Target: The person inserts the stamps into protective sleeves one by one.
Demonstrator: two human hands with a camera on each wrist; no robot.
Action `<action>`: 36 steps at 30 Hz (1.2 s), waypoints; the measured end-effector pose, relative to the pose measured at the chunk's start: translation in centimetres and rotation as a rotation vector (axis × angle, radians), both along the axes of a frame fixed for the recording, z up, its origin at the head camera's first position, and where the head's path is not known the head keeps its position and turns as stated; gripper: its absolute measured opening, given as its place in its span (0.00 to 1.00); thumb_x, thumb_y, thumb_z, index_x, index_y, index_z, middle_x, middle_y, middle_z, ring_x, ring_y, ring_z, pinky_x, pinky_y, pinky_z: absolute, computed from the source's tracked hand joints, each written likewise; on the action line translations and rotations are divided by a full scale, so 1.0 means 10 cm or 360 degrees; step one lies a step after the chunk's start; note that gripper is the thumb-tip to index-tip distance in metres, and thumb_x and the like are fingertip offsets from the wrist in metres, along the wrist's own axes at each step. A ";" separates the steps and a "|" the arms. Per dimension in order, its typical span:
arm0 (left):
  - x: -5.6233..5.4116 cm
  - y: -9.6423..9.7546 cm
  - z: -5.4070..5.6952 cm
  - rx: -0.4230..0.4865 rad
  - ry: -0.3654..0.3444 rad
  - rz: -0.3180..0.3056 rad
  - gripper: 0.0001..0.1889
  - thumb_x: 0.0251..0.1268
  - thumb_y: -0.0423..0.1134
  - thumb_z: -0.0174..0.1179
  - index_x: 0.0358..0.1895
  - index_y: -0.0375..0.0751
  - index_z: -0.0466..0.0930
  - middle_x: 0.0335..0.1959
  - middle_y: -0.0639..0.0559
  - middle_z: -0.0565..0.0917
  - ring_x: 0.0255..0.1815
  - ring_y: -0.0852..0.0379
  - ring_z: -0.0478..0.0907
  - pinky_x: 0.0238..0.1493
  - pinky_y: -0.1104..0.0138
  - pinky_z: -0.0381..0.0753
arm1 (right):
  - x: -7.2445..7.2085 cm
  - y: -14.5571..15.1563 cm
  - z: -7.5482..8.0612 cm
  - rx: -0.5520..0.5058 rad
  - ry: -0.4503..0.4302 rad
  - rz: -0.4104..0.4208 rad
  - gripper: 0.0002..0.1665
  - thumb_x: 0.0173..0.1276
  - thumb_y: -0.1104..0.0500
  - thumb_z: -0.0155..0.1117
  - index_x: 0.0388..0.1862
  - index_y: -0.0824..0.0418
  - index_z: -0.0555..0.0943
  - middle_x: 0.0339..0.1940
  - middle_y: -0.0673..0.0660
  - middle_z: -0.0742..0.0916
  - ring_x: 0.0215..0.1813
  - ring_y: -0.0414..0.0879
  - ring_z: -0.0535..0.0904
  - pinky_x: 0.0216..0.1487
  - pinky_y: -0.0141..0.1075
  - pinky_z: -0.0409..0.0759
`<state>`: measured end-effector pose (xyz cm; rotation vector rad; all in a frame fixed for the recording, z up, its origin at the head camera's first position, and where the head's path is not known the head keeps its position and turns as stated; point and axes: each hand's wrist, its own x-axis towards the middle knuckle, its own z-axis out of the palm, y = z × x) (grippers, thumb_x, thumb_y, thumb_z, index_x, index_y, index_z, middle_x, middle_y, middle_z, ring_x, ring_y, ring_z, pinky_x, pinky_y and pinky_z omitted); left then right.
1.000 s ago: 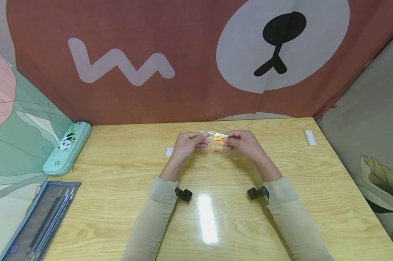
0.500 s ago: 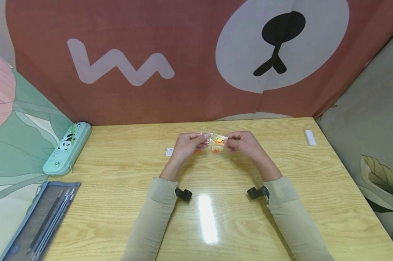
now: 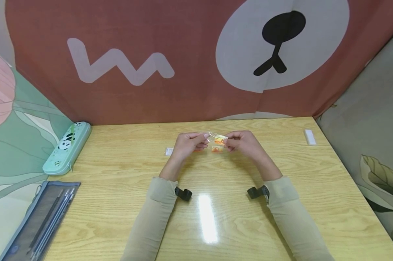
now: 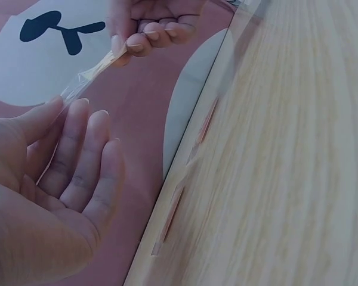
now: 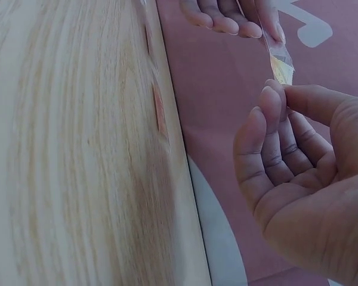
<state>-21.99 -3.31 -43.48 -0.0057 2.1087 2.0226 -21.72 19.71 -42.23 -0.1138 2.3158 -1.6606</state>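
Both hands are raised a little above the far middle of the table. Between them stretches a small clear plastic wrapper [image 3: 212, 136] with a yellow-orange printed piece [image 3: 220, 140] at its right end. My left hand [image 3: 188, 144] pinches the clear end between thumb and index finger, its other fingers loosely bent, as the left wrist view shows. Thumb and fingertips of my right hand [image 5: 304, 155] pinch the pale yellow end [image 5: 281, 70]. Just below, an orange printed piece [image 3: 217, 149] in clear film lies on the table, partly covered by the left hand further left.
A white printed label [image 3: 169, 152] shows left of the left hand. At the table's left edge are a mint panda pencil case [image 3: 67, 148] and a blue mesh pouch [image 3: 49, 221] with pencils. A white block [image 3: 310, 137] lies at the back right.
The wrapper's printed end has tilted and dipped slightly, and the clear film between the hands has changed its fold. Both hands stay nearly in place.
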 end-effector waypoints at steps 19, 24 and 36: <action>0.00 0.04 -0.01 0.0080 -0.0024 -0.0028 0.11 0.69 0.39 0.67 0.48 0.36 0.88 0.35 0.47 0.91 0.29 0.61 0.88 0.55 0.43 0.85 | -0.03 0.01 -0.04 0.0010 0.0051 -0.0029 0.19 0.74 0.52 0.65 0.52 0.67 0.84 0.38 0.60 0.87 0.40 0.53 0.86 0.49 0.48 0.89; 0.01 0.04 -0.01 0.0086 -0.0025 -0.0056 0.11 0.69 0.34 0.63 0.49 0.34 0.87 0.44 0.41 0.90 0.31 0.62 0.88 0.55 0.46 0.86 | -0.02 0.00 -0.03 -0.0020 0.0061 -0.0063 0.19 0.75 0.54 0.64 0.54 0.68 0.83 0.36 0.53 0.86 0.41 0.54 0.86 0.50 0.50 0.88; 0.00 0.05 0.00 0.0120 -0.0022 -0.0081 0.12 0.69 0.35 0.63 0.49 0.31 0.87 0.47 0.37 0.89 0.42 0.43 0.90 0.57 0.45 0.85 | -0.03 0.01 -0.03 -0.0025 0.0059 -0.0104 0.21 0.74 0.56 0.64 0.56 0.71 0.82 0.32 0.46 0.85 0.34 0.38 0.83 0.46 0.40 0.89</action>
